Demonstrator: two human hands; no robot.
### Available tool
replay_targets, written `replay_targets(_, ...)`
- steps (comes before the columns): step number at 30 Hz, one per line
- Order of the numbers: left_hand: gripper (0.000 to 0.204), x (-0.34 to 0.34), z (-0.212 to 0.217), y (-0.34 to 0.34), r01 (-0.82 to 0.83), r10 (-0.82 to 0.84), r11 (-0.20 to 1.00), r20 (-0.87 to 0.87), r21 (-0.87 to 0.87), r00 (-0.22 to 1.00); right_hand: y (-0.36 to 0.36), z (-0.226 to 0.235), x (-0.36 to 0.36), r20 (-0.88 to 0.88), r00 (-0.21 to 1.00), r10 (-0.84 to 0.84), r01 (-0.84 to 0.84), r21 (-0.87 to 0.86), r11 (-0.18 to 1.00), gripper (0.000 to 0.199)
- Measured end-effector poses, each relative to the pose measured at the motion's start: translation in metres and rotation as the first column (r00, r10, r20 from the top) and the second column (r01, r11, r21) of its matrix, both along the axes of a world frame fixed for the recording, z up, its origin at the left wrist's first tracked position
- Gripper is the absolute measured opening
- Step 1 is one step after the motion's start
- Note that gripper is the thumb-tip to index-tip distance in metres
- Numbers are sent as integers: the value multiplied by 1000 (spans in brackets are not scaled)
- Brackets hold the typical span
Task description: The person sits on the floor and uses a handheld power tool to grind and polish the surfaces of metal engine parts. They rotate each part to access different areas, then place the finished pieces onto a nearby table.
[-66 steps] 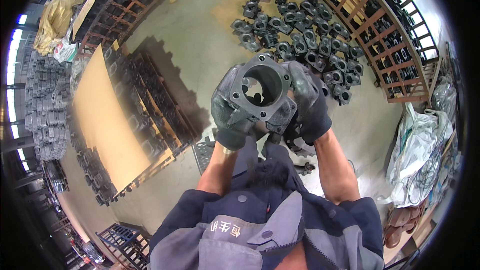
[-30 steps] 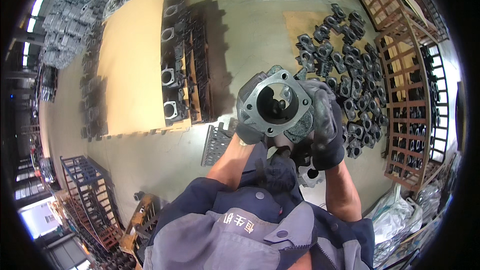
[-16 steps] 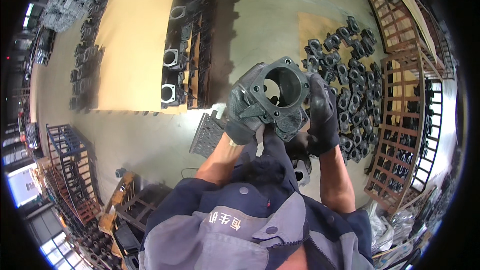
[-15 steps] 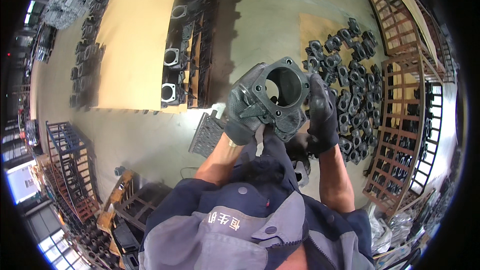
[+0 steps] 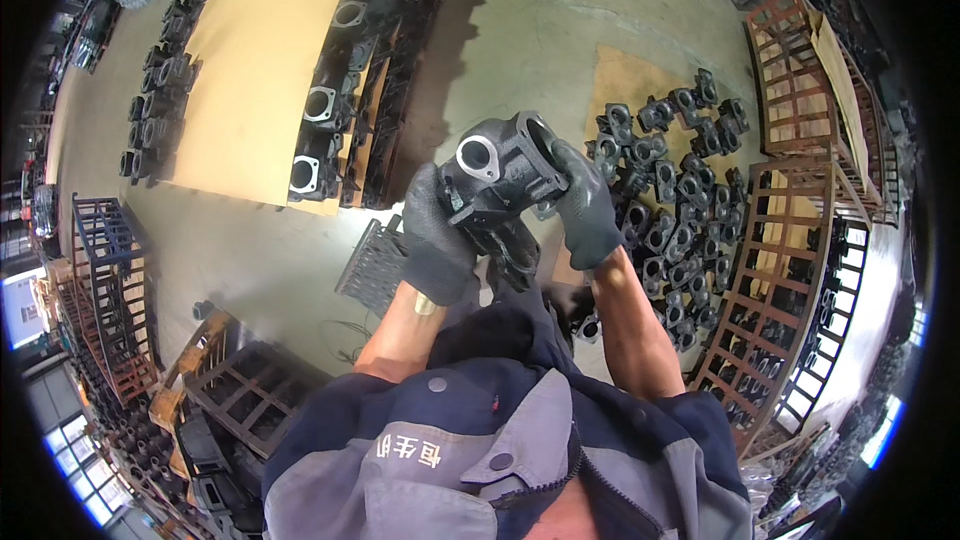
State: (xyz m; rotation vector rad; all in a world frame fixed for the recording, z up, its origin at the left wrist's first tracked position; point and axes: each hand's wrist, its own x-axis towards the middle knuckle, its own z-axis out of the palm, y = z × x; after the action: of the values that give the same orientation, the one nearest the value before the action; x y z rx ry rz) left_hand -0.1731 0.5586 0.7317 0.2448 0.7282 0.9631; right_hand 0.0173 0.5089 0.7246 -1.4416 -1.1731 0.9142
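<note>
Between my two gloved hands is a dark cast metal housing (image 5: pixel 505 175), held up in front of me. A pale machined oval flange with a round bore faces up on its left part, and a wider flanged opening is turned to the right. My left hand (image 5: pixel 437 225), in a dark grey glove, grips the housing's left side. On the right rim, by the large opening, my right hand (image 5: pixel 586 202) has its fingers closed against the metal. The undersides of both grips are hidden.
To the left, housings line both edges of a stack topped with a tan sheet (image 5: pixel 250 70). Many similar castings (image 5: pixel 690 190) stand on the floor at right, beside rusty metal crates (image 5: pixel 775 280). A perforated metal grate (image 5: pixel 372 265) lies near my left forearm; a dark frame (image 5: pixel 255 390) stands lower left.
The housing has been turned in my hands: its large opening faced up and now points right, with the pale oval flange showing. Both hands have shifted somewhat left.
</note>
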Motion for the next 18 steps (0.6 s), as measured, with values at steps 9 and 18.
replay_targets(9, 40, 3, 19, 4, -68, 67, 998, -72, -4, 995, 19, -22, 0, -262, 965, 6, -51, -166, 985, 40)
replay_targets(18, 44, 1, 32, 13, -107, 122, 991, -220, 80, 968, 27, -21, -2, -253, 961, 115, -165, -187, 968, 37)
